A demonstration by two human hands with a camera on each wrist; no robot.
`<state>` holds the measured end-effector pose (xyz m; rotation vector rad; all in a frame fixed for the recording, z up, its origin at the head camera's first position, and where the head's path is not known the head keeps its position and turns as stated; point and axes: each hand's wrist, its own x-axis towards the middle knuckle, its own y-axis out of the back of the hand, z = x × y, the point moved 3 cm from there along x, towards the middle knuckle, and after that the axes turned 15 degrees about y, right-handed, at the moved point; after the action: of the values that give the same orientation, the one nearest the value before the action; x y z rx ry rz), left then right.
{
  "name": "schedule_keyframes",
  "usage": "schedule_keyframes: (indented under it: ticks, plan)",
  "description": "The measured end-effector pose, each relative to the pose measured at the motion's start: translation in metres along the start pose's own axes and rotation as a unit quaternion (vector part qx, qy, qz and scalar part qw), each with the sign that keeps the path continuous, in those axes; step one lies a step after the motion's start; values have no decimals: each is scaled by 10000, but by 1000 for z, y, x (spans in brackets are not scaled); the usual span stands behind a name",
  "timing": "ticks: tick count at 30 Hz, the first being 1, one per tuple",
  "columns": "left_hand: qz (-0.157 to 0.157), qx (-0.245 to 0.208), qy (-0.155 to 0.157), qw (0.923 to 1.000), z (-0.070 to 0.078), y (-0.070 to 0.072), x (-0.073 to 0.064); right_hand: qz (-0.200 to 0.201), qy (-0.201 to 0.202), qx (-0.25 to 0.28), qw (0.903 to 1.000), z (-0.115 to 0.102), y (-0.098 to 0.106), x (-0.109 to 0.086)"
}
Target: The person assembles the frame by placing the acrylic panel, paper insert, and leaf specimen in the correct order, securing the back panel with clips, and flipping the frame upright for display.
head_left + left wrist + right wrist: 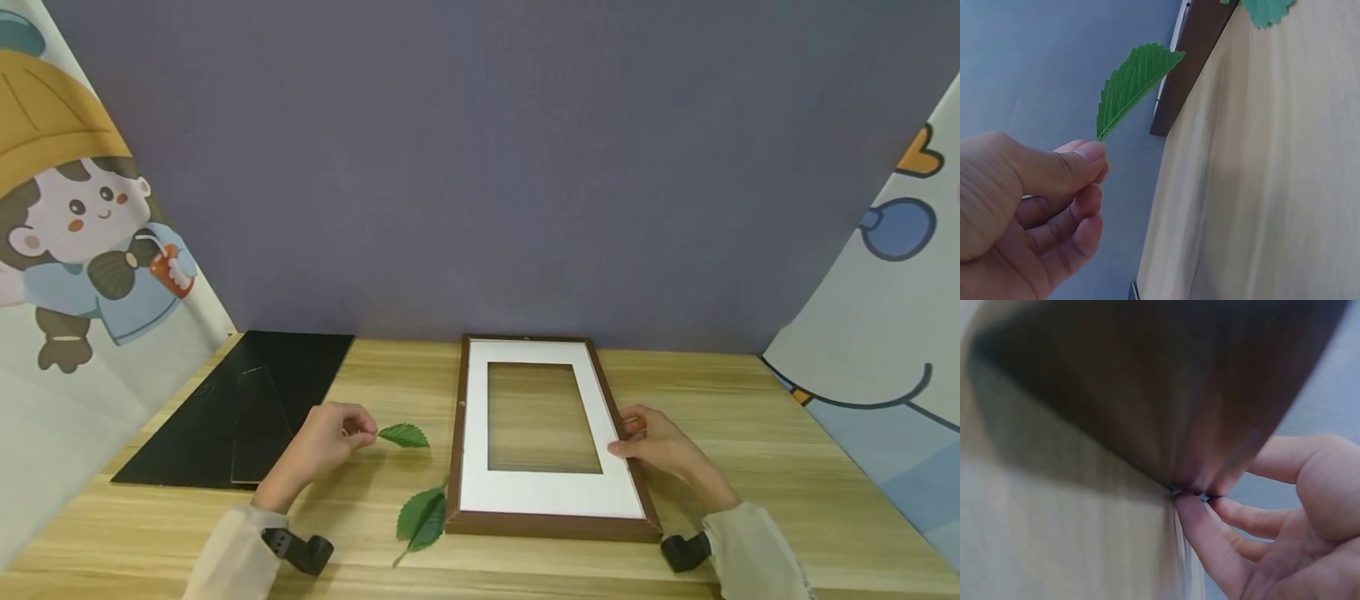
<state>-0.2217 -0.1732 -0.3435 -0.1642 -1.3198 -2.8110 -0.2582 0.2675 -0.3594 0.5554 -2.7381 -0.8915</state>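
Note:
Between thumb and fingertips, my left hand (330,435) pinches a small green leaf (405,435) by its stem end, above the table. The left wrist view shows the serrated leaf (1132,84) pointing away from the fingers. My right hand (663,446) grips the right side of a brown picture frame (555,525), with the thumb over its top face and the fingers at the outer side. A white mat (551,496) with a rectangular opening lies inside the frame. Other green leaves (422,517) lie beside the frame's lower left corner, near its edge.
Black backing board (300,367) lies flat at the left of the wooden table (720,392), with a narrower black flap on it. A grey panel (480,183) stands behind. Cartoon-printed sheets (150,367) flank both sides.

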Motion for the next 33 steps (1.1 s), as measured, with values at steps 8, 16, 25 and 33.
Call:
schedule_keyframes:
  ticks: [8, 16, 25, 33]
  plan:
    - [32, -122, -51, 9999, 11, -7, 6, 73, 102, 29, 9999, -1, -1, -1]
    - [-163, -238, 31, 9996, 20, -12, 9, 94, 29, 4, 10000, 0, -2, -1]
    - [27, -275, -262, 9993, 30, -17, 13, 133, -81, -1, 9999, 2, -2, -2]
    - [-29, -423, -319, 9986, 40, -26, 19, 115, -23, 4, 9999, 1, -2, -2]
